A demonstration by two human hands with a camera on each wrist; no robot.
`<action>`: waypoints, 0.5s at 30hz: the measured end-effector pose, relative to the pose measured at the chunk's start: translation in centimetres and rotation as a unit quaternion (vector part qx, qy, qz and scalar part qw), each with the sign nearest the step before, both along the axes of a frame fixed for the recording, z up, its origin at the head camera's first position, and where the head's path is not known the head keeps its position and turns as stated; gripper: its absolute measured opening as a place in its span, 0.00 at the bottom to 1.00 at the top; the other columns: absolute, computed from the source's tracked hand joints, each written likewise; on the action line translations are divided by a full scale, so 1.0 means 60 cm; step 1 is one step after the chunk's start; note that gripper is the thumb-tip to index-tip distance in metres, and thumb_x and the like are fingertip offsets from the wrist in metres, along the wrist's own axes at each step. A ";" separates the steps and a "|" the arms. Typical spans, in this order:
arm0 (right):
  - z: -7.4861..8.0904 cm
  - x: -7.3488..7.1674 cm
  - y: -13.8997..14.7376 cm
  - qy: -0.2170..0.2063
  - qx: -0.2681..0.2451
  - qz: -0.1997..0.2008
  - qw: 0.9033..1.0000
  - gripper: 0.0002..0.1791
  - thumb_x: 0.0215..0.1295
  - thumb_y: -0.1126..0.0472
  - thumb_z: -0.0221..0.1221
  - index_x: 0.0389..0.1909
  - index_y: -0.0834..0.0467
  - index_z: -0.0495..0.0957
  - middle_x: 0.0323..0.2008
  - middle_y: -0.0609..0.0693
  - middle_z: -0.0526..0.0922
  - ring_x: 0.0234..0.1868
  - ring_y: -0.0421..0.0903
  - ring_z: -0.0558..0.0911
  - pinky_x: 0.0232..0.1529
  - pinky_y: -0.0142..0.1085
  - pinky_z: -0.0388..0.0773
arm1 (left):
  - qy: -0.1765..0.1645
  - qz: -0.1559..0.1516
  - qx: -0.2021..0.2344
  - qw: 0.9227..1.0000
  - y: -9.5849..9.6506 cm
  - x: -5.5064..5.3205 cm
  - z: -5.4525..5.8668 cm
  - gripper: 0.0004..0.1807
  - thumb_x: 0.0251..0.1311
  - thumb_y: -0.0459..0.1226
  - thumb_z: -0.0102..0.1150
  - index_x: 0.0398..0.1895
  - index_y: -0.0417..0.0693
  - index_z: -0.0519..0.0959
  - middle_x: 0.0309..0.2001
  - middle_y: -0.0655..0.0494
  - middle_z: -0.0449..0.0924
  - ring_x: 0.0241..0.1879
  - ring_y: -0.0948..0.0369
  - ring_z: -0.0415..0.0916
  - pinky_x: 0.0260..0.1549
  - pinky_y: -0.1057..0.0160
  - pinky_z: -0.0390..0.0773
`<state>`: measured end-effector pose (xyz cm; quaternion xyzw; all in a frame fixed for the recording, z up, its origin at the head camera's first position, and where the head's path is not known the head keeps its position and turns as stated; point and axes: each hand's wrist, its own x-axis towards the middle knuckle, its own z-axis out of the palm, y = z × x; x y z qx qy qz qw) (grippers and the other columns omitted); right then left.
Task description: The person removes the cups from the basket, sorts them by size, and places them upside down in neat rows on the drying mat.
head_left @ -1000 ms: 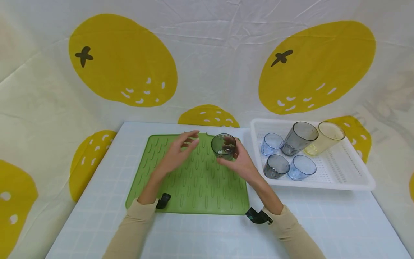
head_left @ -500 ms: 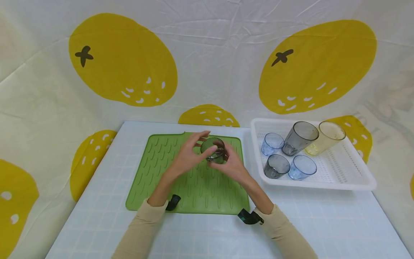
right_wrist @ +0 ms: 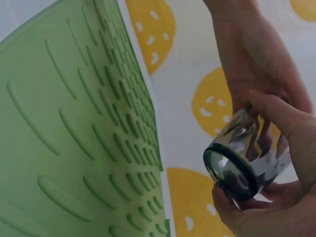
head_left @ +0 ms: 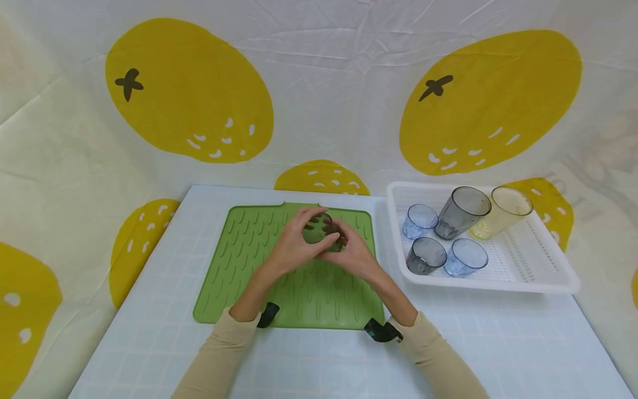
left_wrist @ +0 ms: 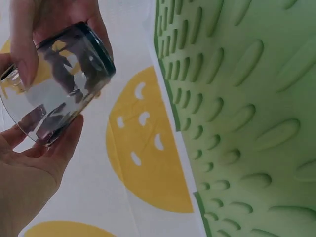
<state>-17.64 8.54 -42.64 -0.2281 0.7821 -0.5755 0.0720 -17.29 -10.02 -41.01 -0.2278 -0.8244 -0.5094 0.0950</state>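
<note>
A smoky grey drinking glass (head_left: 315, 235) is held in the air above a green ribbed drying mat (head_left: 239, 260). It lies tilted, its mouth toward my left hand (head_left: 293, 246) and its thick dark base (right_wrist: 231, 170) toward my right hand (head_left: 355, 255). In the left wrist view, the left hand (left_wrist: 34, 173) grips the glass (left_wrist: 59, 84) near the rim, while the right hand (left_wrist: 64, 17) holds it from the other side. Seen from the right wrist, the right hand's fingers and thumb curl round it near the base. Fingers hide part of the glass in the head view.
A white perforated basket (head_left: 528, 285) stands at the right. In it are a tall grey glass (head_left: 461, 213), a yellow glass (head_left: 503, 213), a short grey glass (head_left: 426, 256) and two blue glasses, one at the front (head_left: 465, 258). A fruit-patterned cloth hangs behind.
The right hand has brought the glass left over the mat. My left hand has moved right and taken hold of it, and the glass has tipped with its mouth leftward.
</note>
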 end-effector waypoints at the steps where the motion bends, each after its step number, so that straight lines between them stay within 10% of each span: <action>1: 0.000 -0.001 0.001 -0.009 -0.003 0.002 1.000 0.39 0.61 0.60 0.73 0.72 0.57 0.68 0.61 0.59 0.78 0.56 0.54 0.79 0.54 0.48 0.79 | -0.002 -0.004 0.013 1.000 -0.002 0.000 -0.001 0.31 0.64 0.42 0.71 0.69 0.49 0.75 0.62 0.48 0.73 0.58 0.49 0.74 0.56 0.46 0.79; 15: 0.001 -0.011 0.010 -0.104 -0.075 -0.018 0.992 0.39 0.63 0.49 0.72 0.71 0.53 0.67 0.61 0.56 0.75 0.55 0.53 0.78 0.53 0.50 0.80 | -0.079 -0.029 0.073 0.994 -0.038 0.006 -0.008 0.28 0.74 0.44 0.60 0.74 0.53 0.69 0.61 0.50 0.74 0.59 0.55 0.75 0.61 0.54 0.77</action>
